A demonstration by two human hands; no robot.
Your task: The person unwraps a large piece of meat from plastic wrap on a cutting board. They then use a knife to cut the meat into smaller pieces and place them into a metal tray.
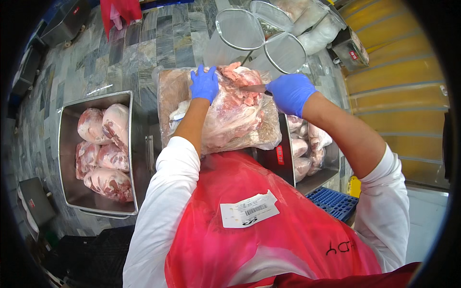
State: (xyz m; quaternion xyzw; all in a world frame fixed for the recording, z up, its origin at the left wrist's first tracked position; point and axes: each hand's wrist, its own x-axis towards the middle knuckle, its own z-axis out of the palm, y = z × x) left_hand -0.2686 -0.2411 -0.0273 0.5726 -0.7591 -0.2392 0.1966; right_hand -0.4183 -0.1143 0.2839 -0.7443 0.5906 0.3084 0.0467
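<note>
In front of me a large piece of raw meat (230,117), pink with white fat, lies on a brown surface wrapped in clear plastic (172,89). My left hand (204,85), in a blue glove, rests with spread fingers at the upper left of the meat. The blue-gloved right hand (293,93) is closed round the handle of a knife (254,88). Its blade points left and touches the meat's upper right part; the tip is hard to make out against the flesh.
A metal tub (137,158) with several meat pieces (111,157) stands at left; another tub (331,178) with meat is at right. Round-rimmed bag holders (240,30) stand beyond the work surface. A blue plastic crate (331,202) sits at lower right. Someone in a red apron (120,12) is at the far edge.
</note>
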